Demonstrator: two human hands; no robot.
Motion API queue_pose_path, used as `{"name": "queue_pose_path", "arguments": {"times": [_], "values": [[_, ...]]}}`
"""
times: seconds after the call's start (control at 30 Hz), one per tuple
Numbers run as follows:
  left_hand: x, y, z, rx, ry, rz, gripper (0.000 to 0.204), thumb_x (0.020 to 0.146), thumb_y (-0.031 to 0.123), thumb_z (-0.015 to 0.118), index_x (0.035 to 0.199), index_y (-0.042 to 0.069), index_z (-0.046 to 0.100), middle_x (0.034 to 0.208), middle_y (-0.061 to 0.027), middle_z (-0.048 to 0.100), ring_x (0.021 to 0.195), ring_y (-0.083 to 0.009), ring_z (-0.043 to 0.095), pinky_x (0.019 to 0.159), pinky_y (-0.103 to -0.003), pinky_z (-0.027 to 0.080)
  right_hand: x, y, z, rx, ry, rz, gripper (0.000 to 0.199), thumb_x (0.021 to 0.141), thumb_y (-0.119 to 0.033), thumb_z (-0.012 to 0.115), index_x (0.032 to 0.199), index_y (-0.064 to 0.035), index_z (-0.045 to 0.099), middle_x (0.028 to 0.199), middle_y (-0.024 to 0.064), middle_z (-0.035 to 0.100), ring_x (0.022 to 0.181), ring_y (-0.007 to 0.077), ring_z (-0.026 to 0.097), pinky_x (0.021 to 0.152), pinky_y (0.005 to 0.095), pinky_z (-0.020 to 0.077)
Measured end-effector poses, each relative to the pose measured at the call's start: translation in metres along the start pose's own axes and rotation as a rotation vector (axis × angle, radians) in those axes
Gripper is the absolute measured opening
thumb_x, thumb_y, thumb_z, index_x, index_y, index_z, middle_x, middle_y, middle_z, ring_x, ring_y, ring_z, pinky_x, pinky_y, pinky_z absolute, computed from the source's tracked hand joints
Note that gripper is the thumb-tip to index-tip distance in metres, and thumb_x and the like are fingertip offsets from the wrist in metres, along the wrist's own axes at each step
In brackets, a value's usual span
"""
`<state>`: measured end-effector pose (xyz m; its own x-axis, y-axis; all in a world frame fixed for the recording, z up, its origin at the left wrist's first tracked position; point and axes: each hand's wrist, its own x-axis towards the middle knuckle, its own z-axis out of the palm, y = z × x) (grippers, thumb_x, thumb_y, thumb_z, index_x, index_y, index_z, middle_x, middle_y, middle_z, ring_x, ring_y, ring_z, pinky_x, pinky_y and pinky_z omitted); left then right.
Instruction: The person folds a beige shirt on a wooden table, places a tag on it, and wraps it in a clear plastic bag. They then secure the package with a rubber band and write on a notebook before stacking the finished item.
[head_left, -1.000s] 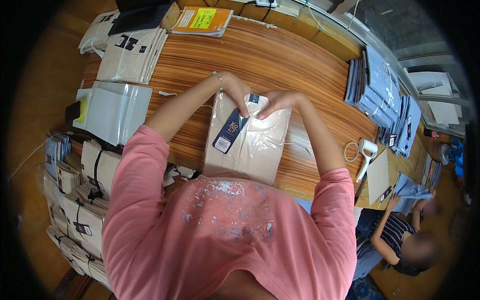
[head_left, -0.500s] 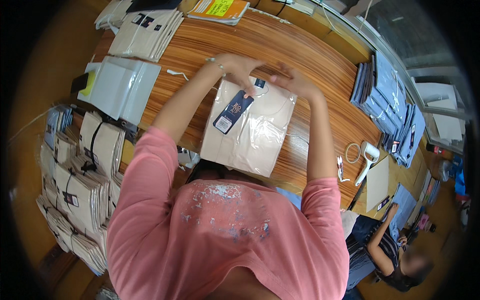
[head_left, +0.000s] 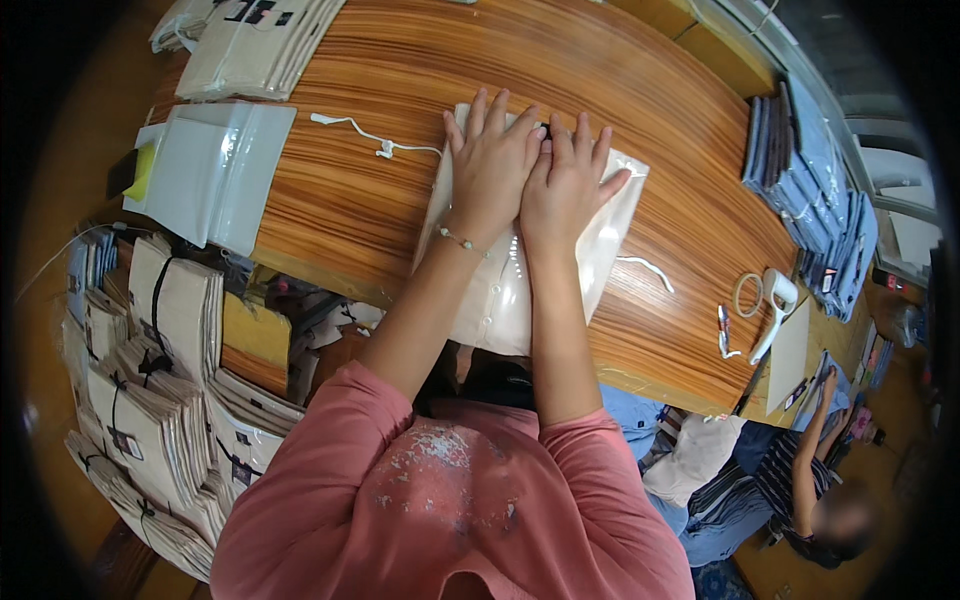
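Observation:
A folded cream shirt in a clear plastic bag (head_left: 492,318) lies on the wood-grain table at its front edge, its button front facing up. Both my hands lie flat on its far half, side by side with the thumbs close together. My left hand (head_left: 490,165), with a beaded bracelet at the wrist, presses on the left part with fingers outstretched. Beside it my right hand (head_left: 566,190) rests palm down, fingers spread. Between the fingertips a bit of something dark shows at the far edge of the shirt. The dark hang tag is not visible.
A white cord with a plastic end (head_left: 350,125) lies left of the shirt. Clear plastic bags (head_left: 225,180) and bundled cream garments (head_left: 255,50) are at left. Blue folded garments (head_left: 800,160), a tape ring (head_left: 747,295) and a lint roller (head_left: 778,300) sit right. Another person (head_left: 800,480) works at lower right.
My hands have come down from above the shirt's far edge and now lie flat on it. The dark hang tag, seen earlier on the shirt, no longer shows. The view has shifted.

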<state>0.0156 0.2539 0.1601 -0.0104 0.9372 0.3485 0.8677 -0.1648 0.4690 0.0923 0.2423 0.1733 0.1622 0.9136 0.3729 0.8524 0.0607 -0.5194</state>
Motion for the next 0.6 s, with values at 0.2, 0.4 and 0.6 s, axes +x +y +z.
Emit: {"name": "queue_pose_path", "arguments": {"times": [0.2,0.4,0.6], "values": [[-0.0019,-0.0005,0.0001,0.054,0.013,0.025,0.033,0.091,0.025,0.048,0.121,0.015,0.058,0.132,-0.0150,0.045,0.129,-0.0340,0.031,0.102,-0.062,0.015,-0.0040,0.0035,0.0049,0.007,0.001,-0.008,0.030,0.090,-0.019,0.046,0.113,-0.0076,0.062,0.128,0.0155,0.051,0.130,0.0388,0.030,0.102,0.0641,0.0011],[0.0000,0.0005,0.0003,0.048,0.018,0.027,0.033,0.091,0.025,0.048,0.120,0.015,0.059,0.131,-0.0139,0.046,0.129,-0.0335,0.031,0.103,-0.061,0.014,-0.0035,0.0047,0.0053,0.031,-0.025,0.015,0.030,0.089,-0.017,0.047,0.113,-0.0084,0.062,0.128,0.0152,0.051,0.130,0.0389,0.029,0.101,0.0655,0.0020],[0.0005,-0.0009,0.0028,0.037,0.007,0.023,0.033,0.092,0.025,0.046,0.120,0.014,0.058,0.132,-0.0143,0.045,0.129,-0.0338,0.030,0.103,-0.060,0.014,-0.0015,0.0067,0.0076,0.036,-0.045,0.020,0.030,0.089,-0.017,0.047,0.114,-0.0087,0.062,0.129,0.0151,0.050,0.130,0.0391,0.029,0.100,0.0666,0.0026]]}}
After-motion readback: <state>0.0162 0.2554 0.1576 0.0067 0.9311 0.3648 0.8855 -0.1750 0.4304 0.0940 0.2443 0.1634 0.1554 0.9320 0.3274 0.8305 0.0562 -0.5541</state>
